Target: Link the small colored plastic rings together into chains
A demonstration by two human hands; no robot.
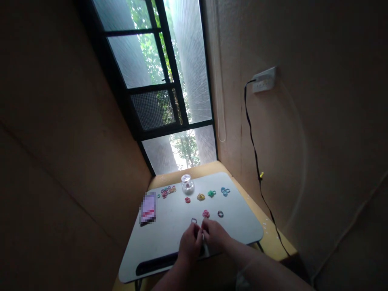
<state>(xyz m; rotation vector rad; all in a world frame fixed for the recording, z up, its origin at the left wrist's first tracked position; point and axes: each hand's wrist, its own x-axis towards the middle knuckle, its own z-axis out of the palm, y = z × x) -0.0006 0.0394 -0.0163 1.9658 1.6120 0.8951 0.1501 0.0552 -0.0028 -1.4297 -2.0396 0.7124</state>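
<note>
My left hand (190, 242) and my right hand (216, 235) meet over the front of a white lap table (169, 230). Both are closed, fingertips pinching close together on a tiny reddish thing (201, 231) whose kind I cannot make out. Just beyond my fingers lies a dark ring-like band (194, 220). A pink pile of small bands (205, 214) and another dark band (220, 214) lie farther right. Behind them are red (187, 200), yellow (201, 197), green (211, 194) and blue (225, 191) clusters of similar bands.
A clear round container (188, 186) stands at the back of the lap table, near a mixed-colour heap (166, 191). A blurred-out purple item (148, 207) lies at left. The black slot (156, 263) runs along the front edge. A black cord (256, 155) hangs at right.
</note>
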